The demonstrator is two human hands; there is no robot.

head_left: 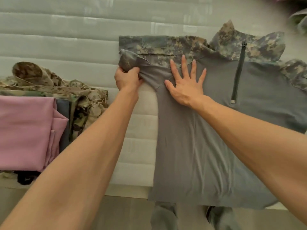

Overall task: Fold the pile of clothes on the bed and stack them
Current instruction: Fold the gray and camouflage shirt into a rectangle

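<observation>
Left of a folded stack (33, 123), the grey combat shirt (207, 130) is spread mid-bed, its camouflage sleeve (132, 58) pinched by the left hand (127, 78) while pinned by the spread right hand (186, 83); folding the sleeve inward seems next.

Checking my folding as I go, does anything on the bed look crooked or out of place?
Mostly tidy. The shirt lies flat, but its hem hangs over the bed's near edge, and its left sleeve is bunched where the left hand grips it. The right hand presses flat beside it.
</observation>
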